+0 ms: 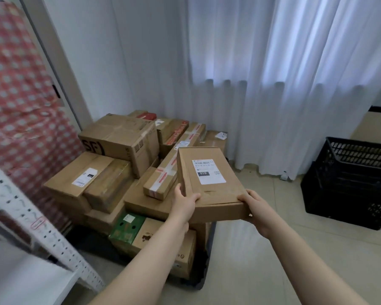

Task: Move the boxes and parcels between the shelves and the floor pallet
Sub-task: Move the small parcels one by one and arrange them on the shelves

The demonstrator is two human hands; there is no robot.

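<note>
Right now the flat box (pixel 209 192) is held in the air just above the right front edge of the pile of boxes (pixel 110 179), label side up. It touches nothing beneath it. The left hand (pixel 184 203) grips its near left corner and the right hand (pixel 256 208) its near right corner, fingers (pixel 194 198) clamped on the cardboard at both. Since only the near end is held, the far end could sag, or the box could slip out; set down on the small taped box (pixel 161 183) at the pile's front, it would likely sit crooked and slide off toward the floor. Its long axis runs away from the person, the far end raised a little and leaning toward the pile's back. Under the pile shows a dark pallet (pixel 204 276); right of it stands a black crate (pixel 348 186), behind it a white curtain (pixel 273 84), left of it a white shelf frame (pixel 37 219)
</note>
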